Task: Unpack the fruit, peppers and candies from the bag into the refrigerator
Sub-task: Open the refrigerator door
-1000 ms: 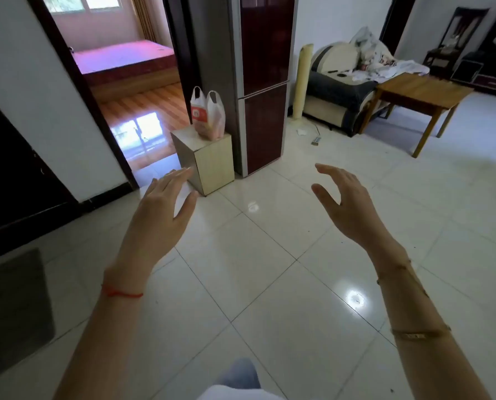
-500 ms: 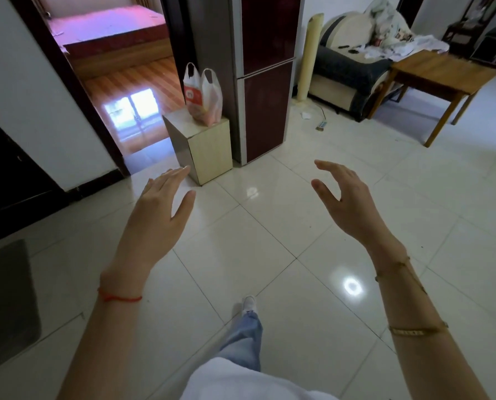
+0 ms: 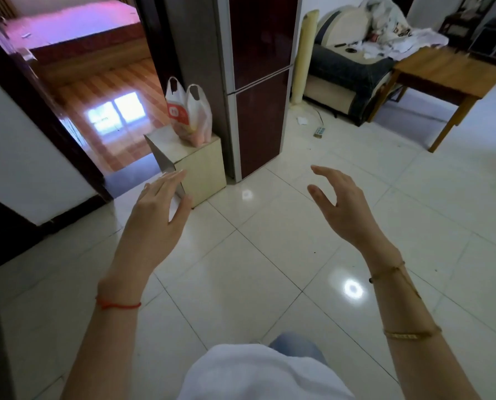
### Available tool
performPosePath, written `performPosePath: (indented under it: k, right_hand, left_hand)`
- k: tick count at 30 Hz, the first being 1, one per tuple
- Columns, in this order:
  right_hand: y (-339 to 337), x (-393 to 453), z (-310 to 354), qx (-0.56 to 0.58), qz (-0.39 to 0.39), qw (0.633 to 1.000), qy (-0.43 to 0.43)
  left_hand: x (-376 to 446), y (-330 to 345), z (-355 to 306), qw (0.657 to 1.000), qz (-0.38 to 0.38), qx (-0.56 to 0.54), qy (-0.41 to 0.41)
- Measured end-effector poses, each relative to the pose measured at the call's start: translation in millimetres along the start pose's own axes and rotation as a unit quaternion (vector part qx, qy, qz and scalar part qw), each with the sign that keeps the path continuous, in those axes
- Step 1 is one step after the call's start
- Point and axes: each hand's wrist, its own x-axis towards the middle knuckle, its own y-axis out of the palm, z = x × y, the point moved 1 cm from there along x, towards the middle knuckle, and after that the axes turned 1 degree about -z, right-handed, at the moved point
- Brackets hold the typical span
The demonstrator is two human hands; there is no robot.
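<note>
A white plastic bag (image 3: 191, 116) with a red logo stands upright on a small beige cabinet (image 3: 203, 166), its handles up and its contents hidden. Right of it is a tall dark-red refrigerator (image 3: 259, 88) with both doors closed. My left hand (image 3: 157, 217) hovers open in front of the cabinet, fingers straight, holding nothing. My right hand (image 3: 342, 206) is raised over the floor with fingers relaxed and spread, also holding nothing. Both hands are well short of the bag and the refrigerator.
Glossy white tiled floor (image 3: 255, 255) lies between me and the refrigerator. A doorway (image 3: 102, 105) to a room with wooden flooring opens at the left. A wooden table (image 3: 445, 79) and a cluttered sofa (image 3: 353, 64) stand at the right. A remote (image 3: 319, 131) lies on the floor.
I have walked forward: the bag, cabinet and refrigerator appear closer and larger. Both hands stay raised and open in the same pose.
</note>
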Motion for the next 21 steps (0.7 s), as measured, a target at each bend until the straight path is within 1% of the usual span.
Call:
performPosePath:
  k: [9,14,21]
  right_hand:
    - [40.2,119.2,-32.4,0.009,0.024,1.000,0.015]
    - [58.4,203.4,-56.9,0.021,0.037,0.999,-0.004]
    - [62.8,343.4,-75.9,0.026,0.034,0.998,-0.042]
  left_hand:
    - [116.7,40.7,28.3,1.000,0.026,-0.002,-0.013]
    - [191.6,67.5,37.7,1.000,0.008,-0.012,-0.016]
    - [308.7,90.0,46.0,0.999,-0.025,0.004,-0.026]
